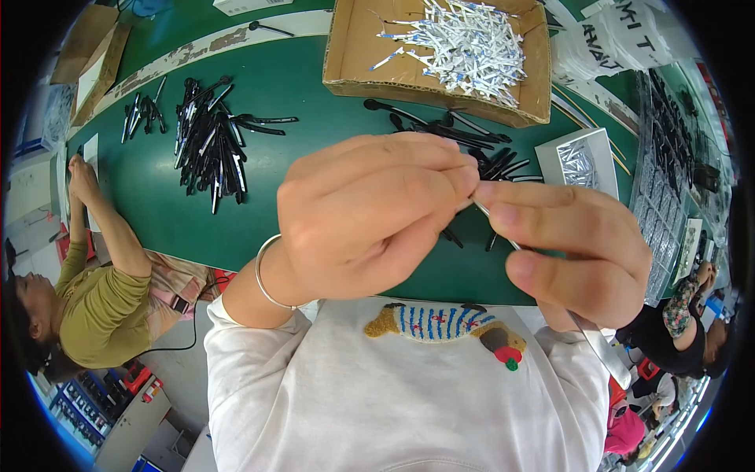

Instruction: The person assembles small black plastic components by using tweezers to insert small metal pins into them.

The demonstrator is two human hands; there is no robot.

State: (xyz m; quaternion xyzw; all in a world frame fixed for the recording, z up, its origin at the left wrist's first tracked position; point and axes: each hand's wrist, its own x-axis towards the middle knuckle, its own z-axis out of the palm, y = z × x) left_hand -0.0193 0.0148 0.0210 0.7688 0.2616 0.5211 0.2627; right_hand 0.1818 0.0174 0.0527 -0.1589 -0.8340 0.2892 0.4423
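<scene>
My left hand (370,208) and my right hand (582,248) meet over the near part of the green table. The left one is closed in a pinch, and what sits between its fingertips is too hidden to name. In the right hand I grip slim metal tweezers (602,358). Their tip reaches the left fingertips, and their wide end sticks out below my palm. Just beyond my hands lies a loose pile of slim black parts with rounded ends (436,126), partly covered by my fingers.
A cardboard box (436,101) of small white-and-blue strips stands at the back. Right of it is a small white box (550,161) of tiny metal pieces, then clear plastic trays (661,197). A bigger black pile (211,145) lies left. People sit at both sides.
</scene>
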